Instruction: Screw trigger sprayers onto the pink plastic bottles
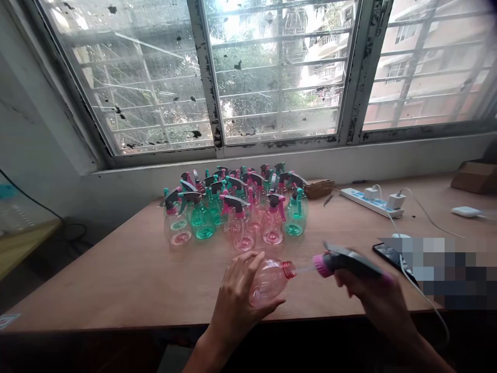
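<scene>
My left hand [240, 295] is wrapped round a clear pink plastic bottle [268, 282], tilted so that its red threaded neck faces right. In my right hand [382, 298] is a black and grey spray head [349, 261] with a pink collar. Its thin clear tube points left and reaches the bottle's mouth; how far it goes inside I cannot tell. The collar is apart from the neck. Just beyond stand several upright spray bottles, such as a pink one [243, 233] and a green one [202, 220], with spray heads on.
A white power strip [370, 202] with plugged-in chargers lies at the right, its cables trailing over the table [135, 280]. A dark phone [392, 256] rests near my right hand. Cardboard boxes [473, 176] stand at the back right, below the window [279, 77].
</scene>
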The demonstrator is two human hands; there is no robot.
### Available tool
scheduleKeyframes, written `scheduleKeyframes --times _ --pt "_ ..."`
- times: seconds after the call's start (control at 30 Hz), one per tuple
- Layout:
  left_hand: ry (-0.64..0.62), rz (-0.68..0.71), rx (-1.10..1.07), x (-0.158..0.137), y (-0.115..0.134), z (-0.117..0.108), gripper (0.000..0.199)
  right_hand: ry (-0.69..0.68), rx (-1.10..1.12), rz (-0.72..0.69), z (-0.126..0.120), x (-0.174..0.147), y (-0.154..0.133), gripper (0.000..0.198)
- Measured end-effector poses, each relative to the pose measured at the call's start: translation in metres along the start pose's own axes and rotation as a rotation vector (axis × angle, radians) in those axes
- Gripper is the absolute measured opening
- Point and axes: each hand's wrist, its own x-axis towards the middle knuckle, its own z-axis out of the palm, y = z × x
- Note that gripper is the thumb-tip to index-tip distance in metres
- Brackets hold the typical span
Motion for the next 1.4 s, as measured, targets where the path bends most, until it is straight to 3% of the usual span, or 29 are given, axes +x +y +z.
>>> scheduleKeyframes --times 0.07,0.13,0.27,0.33,0.4,0.53,0.7,0.8,1.1,1.23,1.4 --pt "-0.048 -0.004 0.001 -0.001 0.002 -0.005 0.091 -0.224 0.050 0.042 0.012 0.010 -0.006 0.027" --pt "-0.109 -0.015 0.000 -0.004 0.006 -0.012 0.088 -0.404 0.083 0.065 0.019 0.017 -0.005 0.023" --pt "-0.187 -0.035 -0.026 -0.009 0.015 -0.022 0.058 -0.447 0.141 0.069 0.020 0.021 0.011 0.034" --pt "-0.172 -0.066 -0.113 -0.010 0.016 -0.019 0.062 -0.493 0.160 0.073 0.019 0.020 0.017 0.052" --pt "-0.112 -0.151 -0.279 -0.011 0.012 -0.011 0.076 -0.536 0.129 0.062 0.019 0.018 0.017 0.052" --pt "-0.035 -0.421 -0.649 -0.011 -0.002 0.007 0.103 -0.480 0.008 0.148 0.026 0.017 0.011 0.036" --pt "-0.161 -0.618 -0.982 -0.002 -0.009 0.002 0.082 -0.476 0.028 0.385 0.032 0.019 0.010 0.045" --pt "-0.243 -0.609 -1.006 0.004 -0.005 -0.006 0.085 -0.472 0.065 0.464 0.033 0.019 0.010 0.047" --pt "-0.095 -0.541 -0.984 -0.007 -0.003 0.001 0.108 -0.470 0.206 0.409 0.037 0.017 0.011 0.044" --pt "-0.120 -0.579 -1.052 -0.008 -0.007 0.002 0.098 -0.461 0.277 0.435 0.041 0.016 0.010 0.044" --pt "-0.110 -0.481 -0.842 -0.013 -0.007 0.004 0.083 -0.378 0.454 0.496 0.043 0.016 0.015 0.045"
